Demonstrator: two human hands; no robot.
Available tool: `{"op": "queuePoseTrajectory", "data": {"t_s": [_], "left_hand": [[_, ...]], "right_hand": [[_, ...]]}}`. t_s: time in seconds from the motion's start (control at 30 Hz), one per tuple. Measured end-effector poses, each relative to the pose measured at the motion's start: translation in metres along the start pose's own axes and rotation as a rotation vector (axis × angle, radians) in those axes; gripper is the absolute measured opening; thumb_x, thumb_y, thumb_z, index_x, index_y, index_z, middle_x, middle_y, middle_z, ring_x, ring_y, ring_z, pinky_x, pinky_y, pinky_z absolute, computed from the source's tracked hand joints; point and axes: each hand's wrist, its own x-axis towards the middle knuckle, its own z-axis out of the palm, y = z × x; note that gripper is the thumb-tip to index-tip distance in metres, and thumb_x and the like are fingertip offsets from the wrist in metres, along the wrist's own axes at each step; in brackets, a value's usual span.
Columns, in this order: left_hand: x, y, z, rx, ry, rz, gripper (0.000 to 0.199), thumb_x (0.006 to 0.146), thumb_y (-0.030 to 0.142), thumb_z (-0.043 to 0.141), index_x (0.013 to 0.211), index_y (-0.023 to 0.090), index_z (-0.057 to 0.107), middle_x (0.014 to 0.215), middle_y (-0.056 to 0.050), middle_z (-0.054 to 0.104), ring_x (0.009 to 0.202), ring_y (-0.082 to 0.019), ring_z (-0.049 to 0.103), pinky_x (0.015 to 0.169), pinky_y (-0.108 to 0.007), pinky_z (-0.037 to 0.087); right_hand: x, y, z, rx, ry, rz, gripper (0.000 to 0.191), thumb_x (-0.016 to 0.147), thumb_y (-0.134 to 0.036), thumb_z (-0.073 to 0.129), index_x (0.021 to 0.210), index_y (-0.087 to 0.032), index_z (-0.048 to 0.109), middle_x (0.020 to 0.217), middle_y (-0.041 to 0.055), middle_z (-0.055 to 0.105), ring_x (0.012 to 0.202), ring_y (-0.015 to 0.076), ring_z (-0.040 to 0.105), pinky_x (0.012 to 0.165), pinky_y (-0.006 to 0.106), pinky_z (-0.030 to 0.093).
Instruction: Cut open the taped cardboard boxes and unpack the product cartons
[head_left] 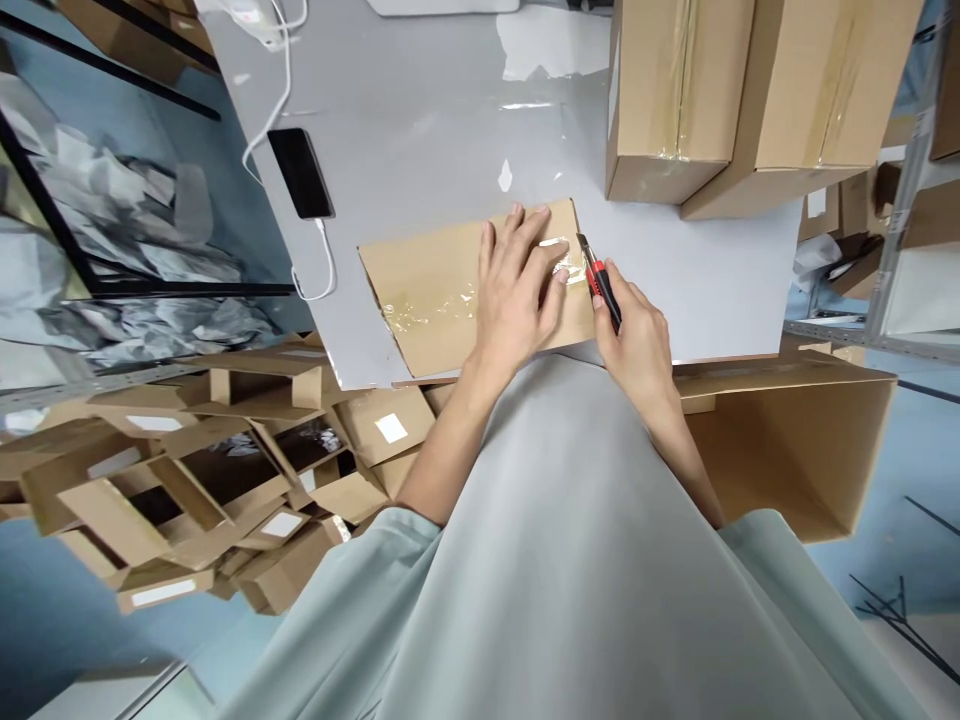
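A flat-topped brown cardboard box (427,290) lies near the front edge of the grey table (420,120), with shiny clear tape on its left part and at its right end. My left hand (517,285) rests on the cardboard with fingers spread, pressing on its right half. In my right hand (637,335) is a red and black box cutter (602,285). The cutter's tip is at the right edge of the cardboard, close to the taped end; whether the blade touches it I cannot tell.
Two taped cardboard boxes (675,90) stand at the back right. A phone (301,172) with a white cable lies at the left. Many opened cartons (225,480) are piled below left, and a large open carton (787,450) is under the table's right side.
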Motion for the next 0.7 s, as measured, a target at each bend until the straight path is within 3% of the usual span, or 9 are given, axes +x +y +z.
{"op": "queuePoseTrajectory", "data": {"t_s": [0.1,0.2,0.33,0.5,0.7], "left_hand": [[-0.001,-0.001,0.001,-0.023,-0.023,-0.008,0.064,0.108,0.088,0.054,0.132,0.031,0.072,0.179,-0.003,0.057,0.183,-0.036,0.019,0.152,-0.065,0.005],[-0.001,-0.001,0.000,-0.074,-0.008,-0.012,0.060,0.105,0.087,0.060,0.130,0.034,0.073,0.177,-0.003,0.058,0.182,-0.037,0.023,0.152,-0.066,0.006],[-0.002,0.001,-0.001,-0.139,0.021,-0.014,0.053,0.102,0.082,0.069,0.127,0.035,0.076,0.175,-0.005,0.061,0.180,-0.040,0.028,0.151,-0.068,0.008],[-0.005,0.000,0.000,-0.152,0.005,0.018,0.047,0.105,0.077,0.068,0.126,0.035,0.078,0.177,-0.004,0.059,0.181,-0.038,0.027,0.151,-0.065,0.002],[-0.005,-0.001,0.000,-0.197,-0.003,0.003,0.043,0.105,0.074,0.070,0.127,0.038,0.077,0.177,-0.002,0.059,0.181,-0.037,0.025,0.152,-0.064,0.004]], "right_hand": [[-0.002,-0.006,0.001,-0.016,0.017,0.024,0.063,0.122,-0.037,0.030,0.181,-0.020,0.042,0.151,0.0181,0.073,0.143,0.0363,0.071,0.116,0.050,0.060],[-0.006,-0.013,0.002,-0.028,0.028,0.049,0.062,0.122,-0.034,0.033,0.182,-0.019,0.042,0.147,0.0189,0.074,0.144,0.0396,0.072,0.117,0.054,0.059],[-0.011,-0.023,0.003,-0.063,0.011,0.094,0.063,0.123,-0.036,0.031,0.184,-0.019,0.038,0.150,0.0203,0.072,0.143,0.0416,0.073,0.114,0.054,0.061],[-0.013,-0.032,0.005,-0.079,0.025,0.125,0.064,0.123,-0.036,0.026,0.184,-0.018,0.035,0.149,0.0213,0.073,0.141,0.0433,0.074,0.112,0.057,0.062],[-0.014,-0.035,0.012,-0.119,0.033,0.152,0.067,0.123,-0.046,0.032,0.186,-0.021,0.032,0.152,0.0219,0.070,0.140,0.0451,0.074,0.112,0.058,0.062]]}}
